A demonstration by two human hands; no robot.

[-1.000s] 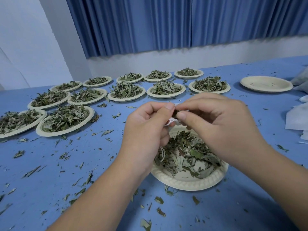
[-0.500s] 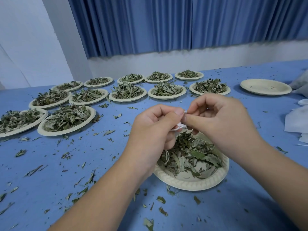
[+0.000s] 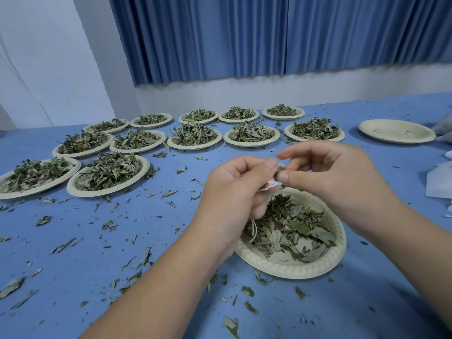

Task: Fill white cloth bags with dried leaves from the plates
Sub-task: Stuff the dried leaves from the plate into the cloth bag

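Blue pleated curtains (image 3: 244,37) hang above a white wall behind a long blue surface (image 3: 367,302) littered with leaf crumbs. The task looks early: 12 plates (image 3: 105,194) heaped with leaves (image 3: 107,171) sit in rows at the far left and middle, apparently untouched. Only 1 empty plate (image 3: 396,130) lies at the far right, and no filled bag is in view. The near plate (image 3: 293,270), just under the hands, holds a thinner layer with bare bottom and rim showing, so it seems partly used up.

The bag (image 3: 271,185) is held above the far edge of this plate, between the 2 hands and mostly hidden by them. The left hand (image 3: 234,192) has its grip clenched around the bag's body, fingers curled over it. A thin white string (image 3: 254,231) dangles below it onto the leaves. The right hand (image 3: 337,182) has its grip pinched, thumb against forefinger, on the bag's mouth, where a dark scrap of leaf shows. How full the bag is cannot be told.

The bag is soft, thin, crumpled white cloth. The leaves are dry, curled and brittle-looking, grey-green with paler undersides. The plates are round, cream and stiff, seemingly pressed paper, with an embossed rim. More flat white cloth (image 3: 440,182) lies at the right edge.
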